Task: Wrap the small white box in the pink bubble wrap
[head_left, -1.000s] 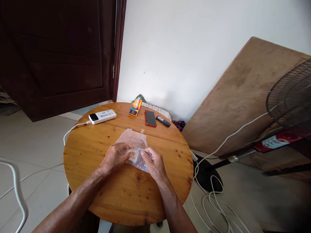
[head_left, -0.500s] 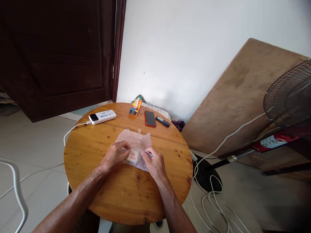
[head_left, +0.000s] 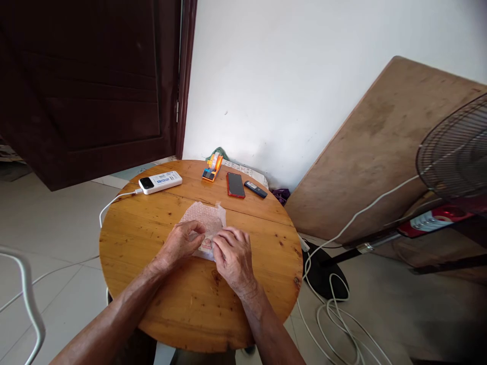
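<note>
A sheet of bubble wrap point(head_left: 201, 215) lies on the round wooden table point(head_left: 152, 299), with a small pale item with red print point(head_left: 206, 244) partly visible between the hands. My left hand point(head_left: 183, 242) rests on the left side of the wrap, its thumb and fingers curled toward each other; what they pinch, if anything, is hidden. On the right, my right hand point(head_left: 233, 256) has its fingers bent and close together over the folded right edge of the wrap, covering part of the item.
A white power bank point(head_left: 160, 182) with a cable sits at the table's back left. Toward the back are an orange tape dispenser point(head_left: 213, 167), a red-edged phone point(head_left: 236, 185) and a dark blue device point(head_left: 255, 189). A fan point(head_left: 456, 152) stands at the right.
The right side of the bubble wrap has folded inward over the item. My right hand has moved left with it and turned palm down. My left hand has hardly moved.
</note>
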Demonstrator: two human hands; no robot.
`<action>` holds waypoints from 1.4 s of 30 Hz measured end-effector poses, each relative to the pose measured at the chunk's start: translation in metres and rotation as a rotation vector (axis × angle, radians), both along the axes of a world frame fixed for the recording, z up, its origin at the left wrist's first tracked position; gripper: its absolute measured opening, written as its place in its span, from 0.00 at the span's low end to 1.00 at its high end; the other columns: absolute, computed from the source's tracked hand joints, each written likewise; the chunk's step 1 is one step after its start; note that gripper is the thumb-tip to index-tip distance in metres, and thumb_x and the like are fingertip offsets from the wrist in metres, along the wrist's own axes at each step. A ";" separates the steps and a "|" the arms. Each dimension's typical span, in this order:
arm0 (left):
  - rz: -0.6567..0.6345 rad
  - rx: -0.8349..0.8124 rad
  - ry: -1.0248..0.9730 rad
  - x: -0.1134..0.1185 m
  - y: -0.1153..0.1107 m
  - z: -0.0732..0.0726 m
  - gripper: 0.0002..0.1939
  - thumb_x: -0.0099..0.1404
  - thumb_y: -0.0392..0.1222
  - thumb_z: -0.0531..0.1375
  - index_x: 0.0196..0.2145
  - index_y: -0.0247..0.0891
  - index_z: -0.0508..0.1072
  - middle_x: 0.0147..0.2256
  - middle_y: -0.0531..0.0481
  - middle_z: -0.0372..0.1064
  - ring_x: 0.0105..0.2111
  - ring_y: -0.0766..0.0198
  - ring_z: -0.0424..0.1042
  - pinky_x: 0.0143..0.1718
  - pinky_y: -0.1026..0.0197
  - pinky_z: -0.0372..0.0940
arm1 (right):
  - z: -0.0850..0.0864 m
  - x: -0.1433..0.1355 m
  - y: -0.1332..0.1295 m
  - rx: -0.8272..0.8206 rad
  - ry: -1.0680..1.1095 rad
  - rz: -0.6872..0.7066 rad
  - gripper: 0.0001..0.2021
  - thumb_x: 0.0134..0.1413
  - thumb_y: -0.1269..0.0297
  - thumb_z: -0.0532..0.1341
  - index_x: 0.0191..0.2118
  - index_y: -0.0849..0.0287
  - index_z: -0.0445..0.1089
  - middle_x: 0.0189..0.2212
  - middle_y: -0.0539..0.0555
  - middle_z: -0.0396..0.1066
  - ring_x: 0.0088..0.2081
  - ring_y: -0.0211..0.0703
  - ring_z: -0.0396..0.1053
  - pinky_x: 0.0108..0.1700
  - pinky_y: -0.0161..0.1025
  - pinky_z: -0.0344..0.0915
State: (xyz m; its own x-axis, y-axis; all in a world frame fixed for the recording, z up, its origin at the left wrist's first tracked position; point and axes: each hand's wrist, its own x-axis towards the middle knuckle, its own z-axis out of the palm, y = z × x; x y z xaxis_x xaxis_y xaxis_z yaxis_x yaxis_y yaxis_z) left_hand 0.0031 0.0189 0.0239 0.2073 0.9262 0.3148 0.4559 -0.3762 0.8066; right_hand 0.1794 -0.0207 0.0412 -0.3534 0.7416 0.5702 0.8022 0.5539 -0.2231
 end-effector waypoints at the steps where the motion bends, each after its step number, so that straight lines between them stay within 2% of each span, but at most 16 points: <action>1: -0.002 0.006 -0.002 0.000 0.000 0.000 0.06 0.58 0.37 0.56 0.29 0.39 0.74 0.30 0.53 0.76 0.33 0.64 0.73 0.37 0.65 0.65 | 0.000 0.000 0.000 -0.010 -0.012 0.005 0.09 0.62 0.70 0.55 0.36 0.55 0.73 0.38 0.54 0.75 0.46 0.50 0.65 0.47 0.48 0.56; 10: 0.015 0.036 -0.007 0.001 0.000 0.000 0.06 0.57 0.36 0.56 0.28 0.39 0.74 0.28 0.54 0.75 0.31 0.66 0.72 0.36 0.66 0.64 | 0.000 0.001 0.000 -0.056 -0.030 0.006 0.08 0.62 0.67 0.56 0.37 0.56 0.73 0.38 0.56 0.74 0.45 0.49 0.64 0.46 0.47 0.55; 16: 0.006 0.022 -0.013 0.002 0.000 -0.002 0.07 0.58 0.37 0.54 0.28 0.38 0.73 0.28 0.54 0.74 0.31 0.66 0.72 0.36 0.66 0.63 | -0.001 0.002 0.001 -0.073 -0.064 0.018 0.09 0.62 0.67 0.55 0.43 0.57 0.73 0.40 0.56 0.73 0.44 0.49 0.63 0.45 0.46 0.55; 20: -0.002 0.001 -0.020 0.001 -0.001 0.000 0.08 0.60 0.39 0.54 0.28 0.39 0.73 0.28 0.53 0.74 0.31 0.65 0.72 0.36 0.66 0.63 | -0.003 0.002 0.001 -0.060 -0.078 0.021 0.09 0.63 0.65 0.57 0.43 0.56 0.73 0.40 0.56 0.72 0.43 0.48 0.63 0.44 0.45 0.54; 25: 0.099 -0.043 0.053 -0.011 -0.003 0.000 0.10 0.59 0.45 0.56 0.33 0.39 0.74 0.33 0.50 0.77 0.34 0.62 0.74 0.36 0.63 0.66 | -0.003 0.001 0.001 -0.055 -0.064 0.022 0.09 0.63 0.65 0.56 0.43 0.56 0.73 0.40 0.56 0.72 0.43 0.47 0.63 0.45 0.45 0.55; 28: 0.112 -0.051 0.109 -0.019 -0.003 -0.001 0.14 0.57 0.48 0.59 0.38 0.39 0.75 0.36 0.48 0.78 0.37 0.60 0.76 0.38 0.62 0.67 | -0.003 0.001 0.001 -0.057 -0.055 0.029 0.09 0.62 0.65 0.56 0.43 0.57 0.73 0.40 0.56 0.72 0.43 0.47 0.63 0.44 0.45 0.56; 33: 0.150 -0.081 0.187 -0.020 0.000 -0.005 0.14 0.60 0.42 0.55 0.40 0.40 0.76 0.31 0.51 0.76 0.31 0.62 0.74 0.36 0.63 0.67 | -0.005 0.002 0.002 -0.058 -0.052 0.030 0.08 0.61 0.67 0.58 0.42 0.57 0.73 0.39 0.56 0.72 0.42 0.47 0.64 0.44 0.44 0.56; 38: 0.237 -0.027 0.229 -0.022 0.005 -0.007 0.14 0.61 0.45 0.54 0.39 0.39 0.75 0.31 0.48 0.76 0.36 0.59 0.75 0.43 0.59 0.66 | -0.003 0.001 0.001 -0.053 -0.058 0.034 0.08 0.61 0.66 0.57 0.41 0.57 0.73 0.40 0.56 0.72 0.42 0.47 0.64 0.44 0.45 0.56; 42: 0.294 -0.021 0.277 -0.030 -0.001 -0.004 0.19 0.61 0.52 0.55 0.44 0.39 0.74 0.39 0.46 0.76 0.43 0.55 0.74 0.48 0.55 0.65 | -0.002 0.001 0.000 -0.063 -0.048 0.034 0.08 0.62 0.65 0.56 0.42 0.56 0.73 0.39 0.56 0.72 0.42 0.48 0.63 0.44 0.45 0.57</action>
